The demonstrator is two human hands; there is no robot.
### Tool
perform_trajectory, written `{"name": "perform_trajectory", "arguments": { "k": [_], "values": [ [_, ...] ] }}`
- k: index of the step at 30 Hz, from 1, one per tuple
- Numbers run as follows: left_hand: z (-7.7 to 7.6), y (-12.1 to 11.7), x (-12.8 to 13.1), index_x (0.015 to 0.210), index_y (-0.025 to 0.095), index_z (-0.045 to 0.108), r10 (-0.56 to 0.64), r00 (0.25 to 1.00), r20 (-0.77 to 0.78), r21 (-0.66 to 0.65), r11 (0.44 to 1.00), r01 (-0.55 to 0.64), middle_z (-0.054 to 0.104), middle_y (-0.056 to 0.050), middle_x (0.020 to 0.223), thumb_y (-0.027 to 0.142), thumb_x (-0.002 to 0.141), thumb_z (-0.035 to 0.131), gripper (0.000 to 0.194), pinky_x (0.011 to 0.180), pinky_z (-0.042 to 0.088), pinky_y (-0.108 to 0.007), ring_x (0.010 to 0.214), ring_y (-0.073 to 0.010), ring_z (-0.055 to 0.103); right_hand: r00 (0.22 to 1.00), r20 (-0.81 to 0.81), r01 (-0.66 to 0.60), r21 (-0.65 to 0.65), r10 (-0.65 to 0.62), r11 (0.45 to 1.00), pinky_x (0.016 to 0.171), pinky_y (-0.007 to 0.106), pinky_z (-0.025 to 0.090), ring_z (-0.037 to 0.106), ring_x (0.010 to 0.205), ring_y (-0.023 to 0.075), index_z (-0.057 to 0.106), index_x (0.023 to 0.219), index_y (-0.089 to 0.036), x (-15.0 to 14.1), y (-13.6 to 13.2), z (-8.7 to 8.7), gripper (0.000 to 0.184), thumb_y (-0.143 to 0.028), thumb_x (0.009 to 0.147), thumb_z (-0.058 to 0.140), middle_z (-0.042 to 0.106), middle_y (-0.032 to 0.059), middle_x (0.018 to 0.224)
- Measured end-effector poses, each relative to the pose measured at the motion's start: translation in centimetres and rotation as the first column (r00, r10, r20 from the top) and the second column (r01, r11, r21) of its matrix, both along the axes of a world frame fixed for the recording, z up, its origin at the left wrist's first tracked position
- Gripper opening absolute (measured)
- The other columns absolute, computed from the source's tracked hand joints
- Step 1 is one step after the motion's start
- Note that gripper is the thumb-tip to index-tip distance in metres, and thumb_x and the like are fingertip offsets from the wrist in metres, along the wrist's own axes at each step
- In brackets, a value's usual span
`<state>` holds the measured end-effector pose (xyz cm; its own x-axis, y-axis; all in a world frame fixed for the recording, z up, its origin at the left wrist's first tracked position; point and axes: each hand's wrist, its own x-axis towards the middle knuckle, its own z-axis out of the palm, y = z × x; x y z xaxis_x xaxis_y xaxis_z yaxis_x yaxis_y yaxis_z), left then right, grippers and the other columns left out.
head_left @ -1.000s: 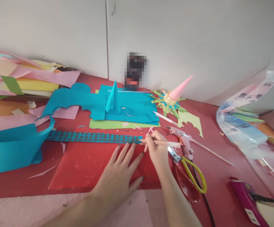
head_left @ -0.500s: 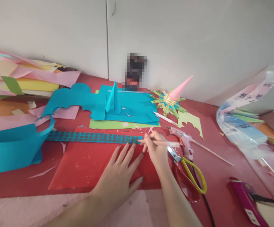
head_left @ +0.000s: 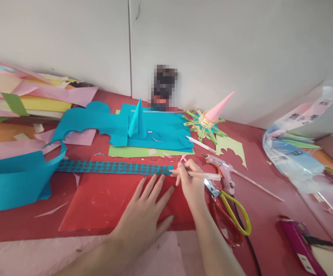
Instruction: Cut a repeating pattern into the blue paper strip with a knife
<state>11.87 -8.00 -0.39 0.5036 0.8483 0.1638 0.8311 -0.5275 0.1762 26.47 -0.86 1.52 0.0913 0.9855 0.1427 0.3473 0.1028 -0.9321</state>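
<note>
A pen (head_left: 196, 174) with a pale pink barrel is pinched in my right hand (head_left: 191, 184). Its tip rests at the right end of a blue paper strip (head_left: 105, 167) covered in rows of dark curved marks. My left hand (head_left: 147, 205) lies flat with fingers spread, the fingertips at the strip's lower edge. Beneath both is a glossy red sheet (head_left: 97, 203). The strip's left end passes behind a curled blue paper band (head_left: 11, 180). Scissors (head_left: 229, 211) with red and yellow handles lie just right of my right hand.
A pink glue gun (head_left: 223, 168) with a long stick lies to the right. Behind stand a blue paper cone (head_left: 138, 122) and a pink cone (head_left: 219, 108) on green strips. Paper scraps (head_left: 40, 99) pile up at left; a plastic bag (head_left: 295, 149) and purple power strip (head_left: 297, 241) are at right.
My right hand and the pen have shifted very slightly to the right at the strip's end. My left hand stays in place.
</note>
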Motion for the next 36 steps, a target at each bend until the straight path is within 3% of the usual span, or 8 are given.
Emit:
{"name": "perform_trajectory", "arguments": {
  "k": [4, 8, 17, 26, 36],
  "values": [
    [0.04, -0.01, -0.03, 0.139, 0.026, 0.034, 0.006, 1.000, 0.009, 0.015, 1.000, -0.006, 0.034, -0.011, 0.145, 0.050, 0.090, 0.038, 0.055, 0.106, 0.023, -0.049, 0.132, -0.0307, 0.030, 0.991, -0.118, 0.067, -0.009, -0.068, 0.998, 0.061, 0.028, 0.056, 0.067, 0.056, 0.0178, 0.038, 0.060, -0.024, -0.24, -0.09, 0.00, 0.032, -0.036, 0.085, 0.053, 0.043, -0.0087, 0.035],
    [0.09, -0.08, -0.01, 0.139, 0.026, 0.035, 0.014, 1.000, 0.004, 0.038, 0.999, -0.014, 0.033, -0.012, 0.145, 0.050, 0.090, 0.039, 0.055, 0.106, 0.023, -0.048, 0.133, -0.0306, 0.029, 0.988, -0.131, 0.076, -0.006, -0.076, 0.997, 0.061, 0.027, 0.056, 0.068, 0.060, 0.0186, 0.040, 0.060, -0.024, -0.37, -0.23, 0.21, 0.032, -0.038, 0.085, 0.054, 0.043, -0.0082, 0.036],
    [-0.29, -0.23, 0.03, 0.138, 0.025, 0.036, 0.030, 0.999, 0.026, 0.071, 0.997, -0.032, 0.032, -0.012, 0.145, 0.050, 0.089, 0.040, 0.055, 0.106, 0.022, -0.046, 0.133, -0.0312, 0.028, 0.997, -0.072, 0.034, -0.003, -0.034, 0.999, 0.068, 0.027, 0.054, 0.069, 0.057, 0.0179, 0.039, 0.057, -0.023, -0.29, -0.26, 0.17, 0.037, -0.042, 0.086, 0.053, 0.044, -0.0079, 0.037],
    [-0.42, -0.14, 0.01, 0.139, 0.023, 0.034, 0.025, 1.000, 0.015, 0.060, 0.998, -0.026, 0.036, -0.014, 0.143, 0.050, 0.089, 0.040, 0.058, 0.106, 0.023, -0.047, 0.131, -0.0318, 0.032, 1.000, -0.003, 0.002, -0.032, -0.002, 0.999, 0.057, 0.024, 0.052, 0.068, 0.054, 0.0186, 0.034, 0.056, -0.024, -0.17, -0.14, 0.07, 0.036, -0.038, 0.084, 0.053, 0.045, -0.0076, 0.034],
    [-0.06, -0.05, 0.12, 0.141, 0.023, 0.031, 0.019, 1.000, -0.011, 0.062, 0.998, -0.018, 0.038, -0.015, 0.142, 0.050, 0.088, 0.042, 0.061, 0.105, 0.026, -0.048, 0.130, -0.0323, 0.033, 0.998, 0.052, -0.026, -0.003, 0.026, 1.000, 0.056, 0.024, 0.050, 0.069, 0.057, 0.0189, 0.037, 0.057, -0.024, -0.15, -0.06, 0.05, 0.033, -0.036, 0.085, 0.051, 0.048, -0.0066, 0.036]
  ]
}}
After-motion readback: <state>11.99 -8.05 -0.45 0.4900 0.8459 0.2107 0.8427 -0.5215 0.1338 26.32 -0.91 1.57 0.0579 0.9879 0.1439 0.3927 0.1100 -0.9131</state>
